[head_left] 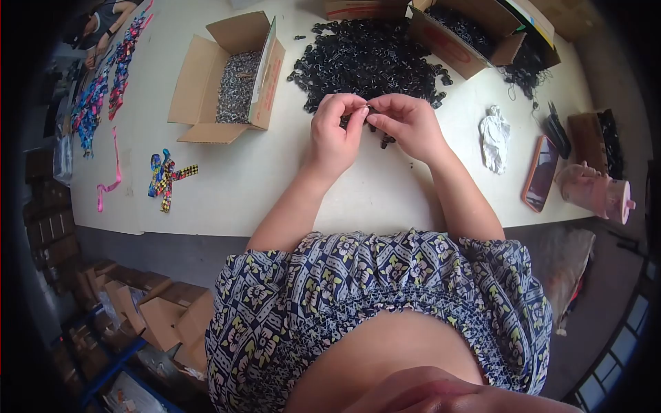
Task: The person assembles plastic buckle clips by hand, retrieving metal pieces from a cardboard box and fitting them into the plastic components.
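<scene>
My left hand (332,132) and my right hand (413,129) meet over the near edge of a large pile of small black parts with metal rings (361,62). Both are closed in a pinch, thumbs and forefingers almost touching around something tiny and dark, too small to name. A few black pieces (387,140) show just below the fingers. To the left of my hands stands an open cardboard box (191,93) filled with small shiny metal pieces (237,86).
Patterned ribbon pieces (165,180), a pink strap (116,162) and colorful straps (120,69) lie on the left. Another box (458,51) holds dark parts. A crumpled white wrapper (494,140), phone (541,172) and pink cup (597,193) are rightward. A person (110,20) sits far left.
</scene>
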